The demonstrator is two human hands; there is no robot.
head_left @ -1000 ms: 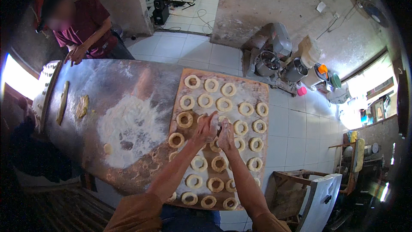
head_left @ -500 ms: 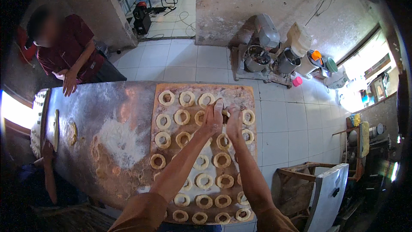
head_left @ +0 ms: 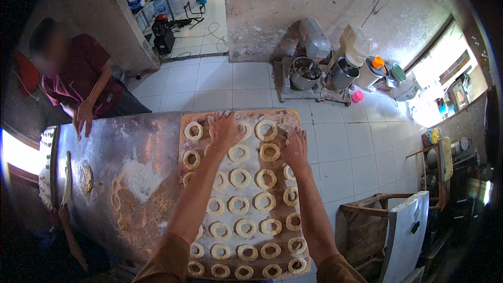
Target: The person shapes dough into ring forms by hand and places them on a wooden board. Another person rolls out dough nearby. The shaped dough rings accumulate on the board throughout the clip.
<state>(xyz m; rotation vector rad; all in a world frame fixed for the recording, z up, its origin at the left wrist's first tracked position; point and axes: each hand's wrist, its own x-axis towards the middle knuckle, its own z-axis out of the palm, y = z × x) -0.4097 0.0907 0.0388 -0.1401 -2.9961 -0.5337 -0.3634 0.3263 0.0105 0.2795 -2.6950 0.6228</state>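
Observation:
A pale floured board (head_left: 252, 165) in front of me carries several rows of dough rings (head_left: 239, 178). My left hand (head_left: 226, 130) is over the far left part of the board, its fingers bent down and a little apart, partly covering the rings there. Over the right edge my right hand (head_left: 295, 149) lies with fingers spaced and curved down, hiding a ring beneath it. Whether either hand touches dough is hidden. Between the hands sits a wider dough ring (head_left: 266, 130) at the far row, with nothing gripping it.
Left of the board, the metal table (head_left: 157, 131) bears a flour heap (head_left: 142, 178), a flat dough piece (head_left: 87, 178) and a long dough strip (head_left: 67, 178). One person (head_left: 86, 81) stands beyond it; another's arm (head_left: 70, 230) reaches in nearer. Mixers (head_left: 314, 39) stand by the wall.
My hands, close together over a ring at the far right before, have moved apart, the left one leftward and the right one rightward. A wide ring now shows between them. The view has shifted slightly.

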